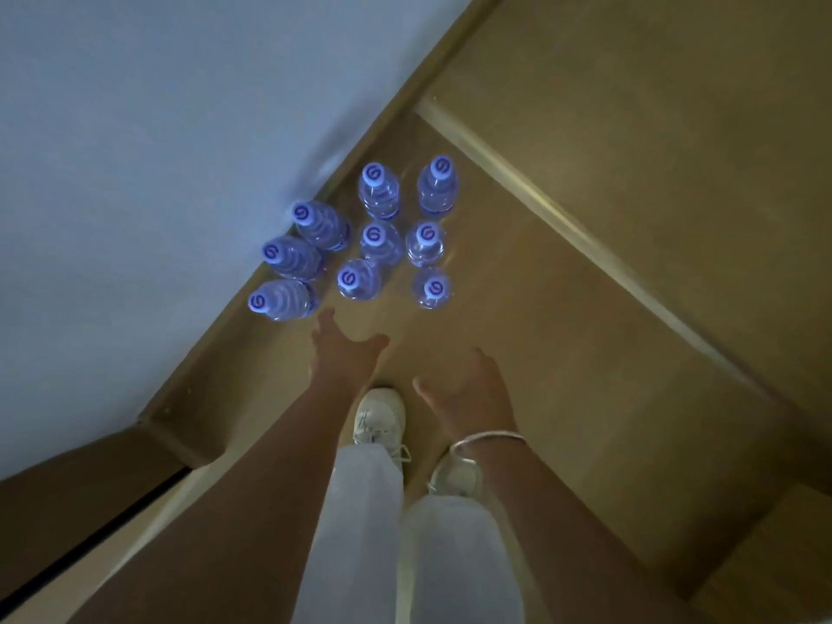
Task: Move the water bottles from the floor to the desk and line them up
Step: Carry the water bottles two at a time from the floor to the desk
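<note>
Nine water bottles (373, 238) stand upright on the floor (562, 353) by the wall (135, 173); left hand (344, 353) and right hand (468, 394) reach, fingers spread, holding nothing.

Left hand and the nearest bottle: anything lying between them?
No. In the head view, only bare brown floor separates the open left hand from the nearest bottle; its fingertips stop just short of the cluster.
</note>
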